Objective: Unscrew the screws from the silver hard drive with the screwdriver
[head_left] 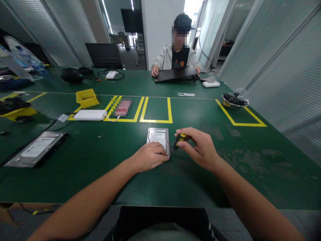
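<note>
The left hand [150, 155] lies flat, fingers down, on the near end of a hard drive [158, 138]. The right hand [200, 147] is closed around a small screwdriver [179, 140] with a black and yellow handle, its tip at the drive's right edge. The drive lies flat on the green table [225, 160], near the front. Behind it is a yellow tape box [156, 110]. Another hard drive [37, 149] lies far left. Across the table a person [177, 55] holds a dark board.

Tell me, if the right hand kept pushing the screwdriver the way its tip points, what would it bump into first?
Probably the hard drive: the right hand angles the screwdriver down-left at its near right corner.
</note>
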